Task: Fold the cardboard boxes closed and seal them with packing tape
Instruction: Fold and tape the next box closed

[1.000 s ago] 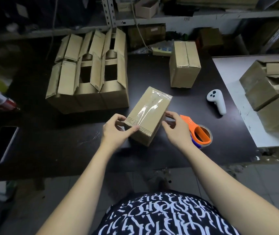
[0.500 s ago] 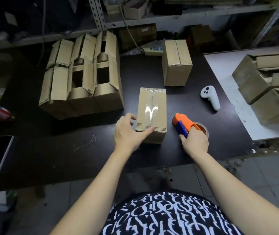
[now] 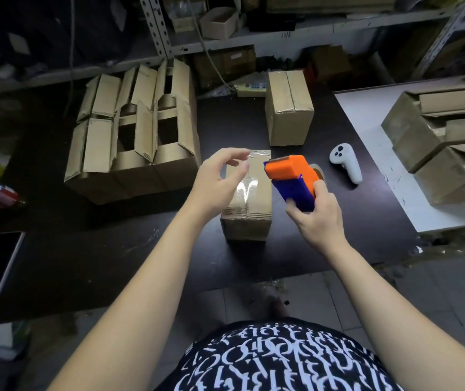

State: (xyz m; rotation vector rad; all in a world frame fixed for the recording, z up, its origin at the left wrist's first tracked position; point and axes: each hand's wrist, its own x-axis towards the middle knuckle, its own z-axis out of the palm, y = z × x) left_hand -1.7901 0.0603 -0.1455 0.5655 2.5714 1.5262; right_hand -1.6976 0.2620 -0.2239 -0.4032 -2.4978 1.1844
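The right hand (image 3: 317,218) grasps the orange and blue tape dispenser (image 3: 292,179) over the right edge of the taped box (image 3: 249,198), which stands on the dark table (image 3: 112,249). The left hand (image 3: 217,179) hovers with relaxed fingers, holding nothing, and hides the box's left edge. The tape roll (image 3: 318,170) is mostly hidden behind the dispenser.

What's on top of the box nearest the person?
Clear tape shines along the box top. The left hand and the dispenser, gripped by the right hand, cover parts of its far end. Its contents are hidden.
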